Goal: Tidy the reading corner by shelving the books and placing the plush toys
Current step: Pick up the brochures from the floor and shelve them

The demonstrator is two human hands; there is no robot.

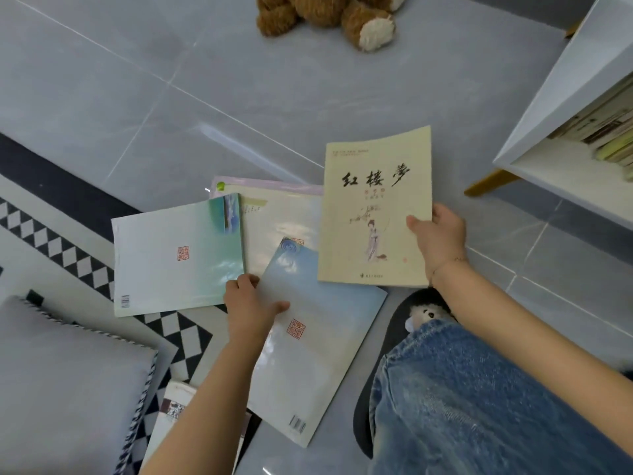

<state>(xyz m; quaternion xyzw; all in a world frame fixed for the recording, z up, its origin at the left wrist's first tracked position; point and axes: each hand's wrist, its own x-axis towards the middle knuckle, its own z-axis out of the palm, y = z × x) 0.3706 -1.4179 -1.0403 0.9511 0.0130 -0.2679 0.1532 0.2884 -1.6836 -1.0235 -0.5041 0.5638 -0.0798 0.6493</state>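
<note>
She's crouched on the tiled floor with books fanned out in front of her. Her right hand (440, 240) pinches the cream paperback (375, 207) at its right edge, thumb on the cover, tilting it up off the pile, probably because the white bookshelf (534, 108) stands just to that side with a row of books already inside. Her left hand (251, 303) grips the left edge of the pale blue book (318, 354), thumb on top, seemingly gathering a 2nd volume at once. A green-tinted book (171, 255) and a pastel one (274, 214) beneath lie overlapping, half on the checkered rug (68, 255). A brown teddy bear (329, 18) waits well apart on the tiles; a grey cushion (65, 378) sits beside her.
</note>
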